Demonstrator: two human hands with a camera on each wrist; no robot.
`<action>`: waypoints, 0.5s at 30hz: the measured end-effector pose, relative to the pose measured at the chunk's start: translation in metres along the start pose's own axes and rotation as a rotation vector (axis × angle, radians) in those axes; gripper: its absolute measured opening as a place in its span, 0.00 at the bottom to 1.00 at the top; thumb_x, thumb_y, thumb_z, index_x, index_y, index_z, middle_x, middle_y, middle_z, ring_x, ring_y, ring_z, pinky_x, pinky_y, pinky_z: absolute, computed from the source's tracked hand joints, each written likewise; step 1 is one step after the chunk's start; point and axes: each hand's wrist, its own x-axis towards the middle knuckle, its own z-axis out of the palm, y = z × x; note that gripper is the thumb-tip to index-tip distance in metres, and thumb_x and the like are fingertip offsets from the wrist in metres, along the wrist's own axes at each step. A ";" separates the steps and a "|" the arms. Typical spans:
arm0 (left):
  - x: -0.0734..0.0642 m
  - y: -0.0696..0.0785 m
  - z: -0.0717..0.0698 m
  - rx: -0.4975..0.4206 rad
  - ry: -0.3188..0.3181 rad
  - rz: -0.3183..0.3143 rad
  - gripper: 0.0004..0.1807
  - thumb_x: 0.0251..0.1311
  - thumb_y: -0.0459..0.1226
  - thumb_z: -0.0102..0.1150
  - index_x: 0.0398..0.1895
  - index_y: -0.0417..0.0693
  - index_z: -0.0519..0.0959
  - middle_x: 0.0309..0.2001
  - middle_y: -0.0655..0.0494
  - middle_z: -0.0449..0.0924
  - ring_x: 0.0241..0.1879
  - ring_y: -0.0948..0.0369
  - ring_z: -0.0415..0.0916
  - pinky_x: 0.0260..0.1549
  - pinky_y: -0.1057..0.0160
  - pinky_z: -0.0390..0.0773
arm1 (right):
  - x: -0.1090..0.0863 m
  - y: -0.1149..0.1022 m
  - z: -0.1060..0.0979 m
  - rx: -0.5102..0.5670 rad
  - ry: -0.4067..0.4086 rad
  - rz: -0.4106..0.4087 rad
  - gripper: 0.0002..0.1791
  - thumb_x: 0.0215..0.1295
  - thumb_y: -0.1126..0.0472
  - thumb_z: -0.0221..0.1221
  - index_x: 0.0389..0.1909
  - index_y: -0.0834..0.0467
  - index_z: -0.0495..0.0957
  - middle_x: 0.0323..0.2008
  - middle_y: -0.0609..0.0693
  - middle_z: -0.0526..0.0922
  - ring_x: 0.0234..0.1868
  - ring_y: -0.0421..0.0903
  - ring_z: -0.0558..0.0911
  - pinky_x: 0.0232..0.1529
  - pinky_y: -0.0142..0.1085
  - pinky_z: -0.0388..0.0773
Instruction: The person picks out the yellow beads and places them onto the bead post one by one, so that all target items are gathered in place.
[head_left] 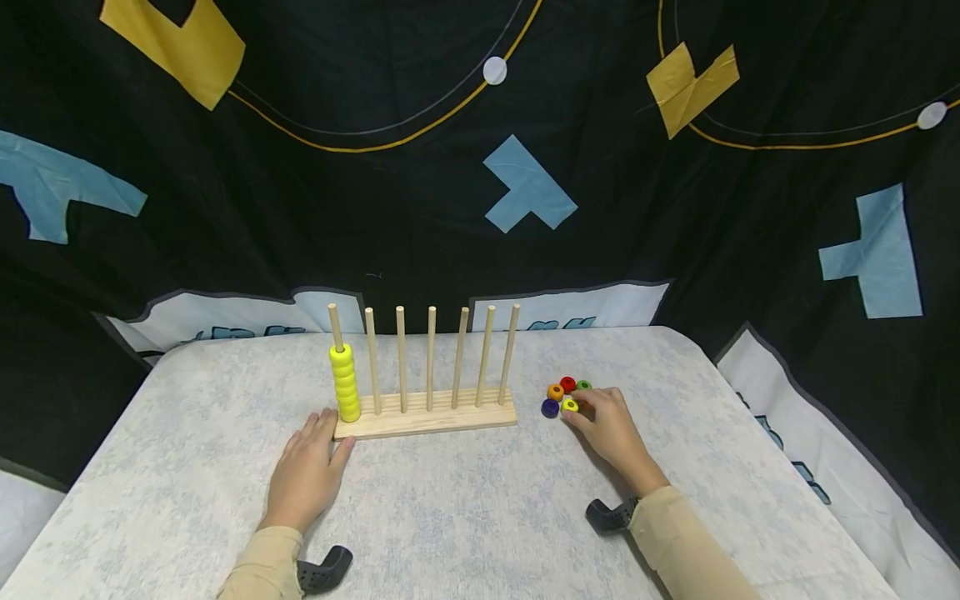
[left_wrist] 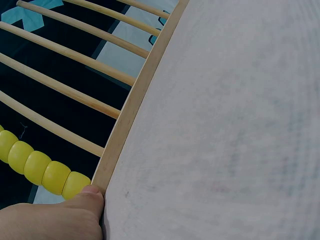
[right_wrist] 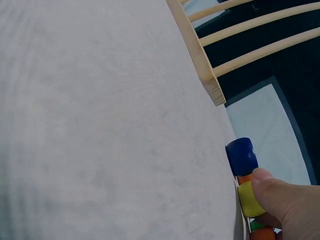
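Note:
A wooden peg rack (head_left: 442, 423) with several upright pegs stands on the table. Yellow beads (head_left: 345, 383) are stacked on its leftmost peg. My left hand (head_left: 303, 475) rests at the rack's left end, fingers fairly straight at the end and thumb against the front edge, seen in the left wrist view just below the lowest yellow bead (left_wrist: 76, 185). Right of the rack, my right hand (head_left: 611, 425) pinches a loose yellow bead (head_left: 570, 405) between thumb and fingers. Around it lie a dark blue bead (head_left: 550, 408), an orange bead (head_left: 555, 392), a red bead (head_left: 567, 384) and a green bead (head_left: 583, 386).
The pale mottled table (head_left: 465, 517) reaches to a black backdrop (head_left: 420, 242) with blue and gold patches. In the right wrist view an orange-red bead (right_wrist: 262, 233) sits low beside the hand. Bare pegs (head_left: 431, 358) fill the rest of the rack.

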 end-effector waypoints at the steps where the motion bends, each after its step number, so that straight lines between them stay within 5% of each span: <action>1: 0.000 0.000 0.000 0.000 -0.001 -0.001 0.35 0.74 0.46 0.49 0.73 0.30 0.58 0.73 0.32 0.59 0.74 0.36 0.53 0.74 0.37 0.52 | 0.000 0.000 0.000 -0.004 0.004 -0.001 0.23 0.63 0.51 0.67 0.54 0.59 0.82 0.51 0.55 0.86 0.54 0.53 0.75 0.55 0.50 0.78; 15: 0.000 0.001 0.003 0.005 0.007 -0.003 0.34 0.74 0.45 0.50 0.72 0.30 0.59 0.72 0.32 0.59 0.74 0.36 0.54 0.73 0.36 0.52 | 0.001 -0.006 0.000 0.012 0.040 0.002 0.23 0.64 0.53 0.67 0.56 0.60 0.82 0.46 0.55 0.86 0.53 0.52 0.74 0.51 0.47 0.78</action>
